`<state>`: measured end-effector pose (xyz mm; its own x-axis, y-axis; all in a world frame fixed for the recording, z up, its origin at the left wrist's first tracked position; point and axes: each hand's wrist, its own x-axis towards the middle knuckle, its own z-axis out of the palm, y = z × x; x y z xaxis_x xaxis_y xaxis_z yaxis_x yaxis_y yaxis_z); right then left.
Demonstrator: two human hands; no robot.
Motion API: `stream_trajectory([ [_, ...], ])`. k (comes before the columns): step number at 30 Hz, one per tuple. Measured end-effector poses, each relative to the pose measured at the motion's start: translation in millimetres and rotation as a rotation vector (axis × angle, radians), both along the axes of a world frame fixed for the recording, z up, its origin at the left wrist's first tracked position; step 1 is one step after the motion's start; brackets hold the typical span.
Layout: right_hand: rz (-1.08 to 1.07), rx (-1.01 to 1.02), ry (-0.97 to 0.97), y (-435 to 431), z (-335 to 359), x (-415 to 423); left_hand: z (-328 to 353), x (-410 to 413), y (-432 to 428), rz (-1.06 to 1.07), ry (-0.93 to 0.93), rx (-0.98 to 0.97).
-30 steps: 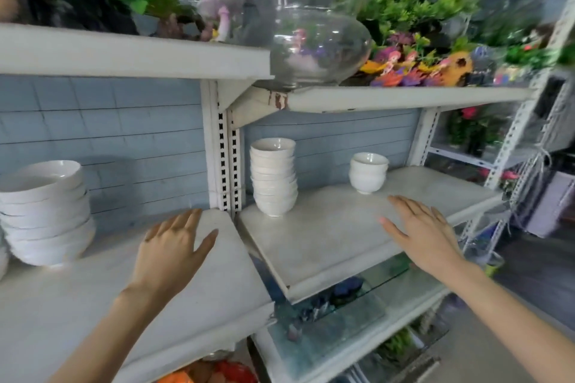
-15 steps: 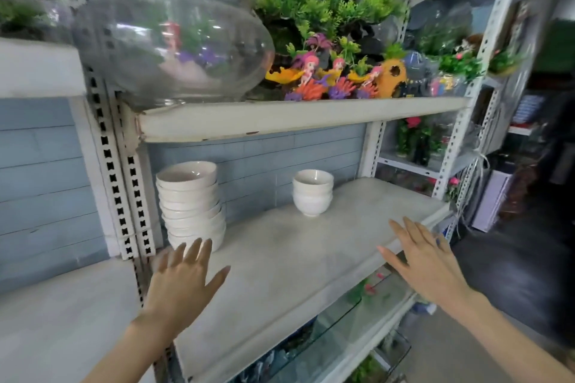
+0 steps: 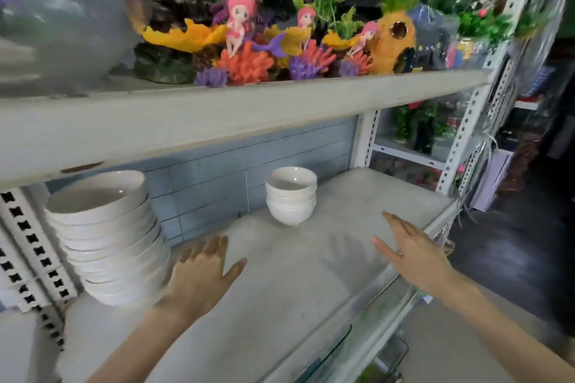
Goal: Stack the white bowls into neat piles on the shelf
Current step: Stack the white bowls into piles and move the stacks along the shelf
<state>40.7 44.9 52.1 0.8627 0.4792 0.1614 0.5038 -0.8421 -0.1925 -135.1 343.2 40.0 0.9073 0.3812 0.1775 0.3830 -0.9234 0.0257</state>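
A tall pile of several white bowls stands at the left end of the grey shelf, against the blue tiled wall. A shorter pile of white bowls sits further back, near the middle of the shelf. My left hand hovers over the shelf just right of the tall pile, fingers straight and spread, holding nothing. My right hand is stretched out flat above the shelf's right front part, empty too. Neither hand touches a bowl.
Just overhead runs an upper shelf with a large glass fishbowl and colourful aquarium ornaments. A perforated metal upright stands left of the tall pile. Beyond the shelf's right end is a dark aisle floor.
The view has swung right and closer to the right-hand shelf; the large-bowl pile on the left shelf has gone out of sight. Both hands have stayed spread and empty, now nearer the two piles.
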Motion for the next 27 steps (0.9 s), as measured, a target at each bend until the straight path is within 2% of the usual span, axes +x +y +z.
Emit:
stream_trajectory([
  [6, 0.126, 0.176, 0.218, 23, -3, 54, 0, 44, -12, 0.082, 0.028, -0.024],
  [15, 0.43, 0.118, 0.363, 55, -18, 159, -3, 130, -32, 0.29, 0.051, -0.108],
  [17, 0.497, 0.114, 0.399, 62, -19, 177, -3, 144, -38, 0.31, 0.05, -0.191],
  [21, 0.643, 0.117, 0.451, 80, -22, 205, -14, 165, -38, 0.31, -0.028, -0.492],
  [27, 0.837, 0.249, 0.73, 118, -23, 213, -26, 183, -39, 0.239, -0.269, -0.819],
])
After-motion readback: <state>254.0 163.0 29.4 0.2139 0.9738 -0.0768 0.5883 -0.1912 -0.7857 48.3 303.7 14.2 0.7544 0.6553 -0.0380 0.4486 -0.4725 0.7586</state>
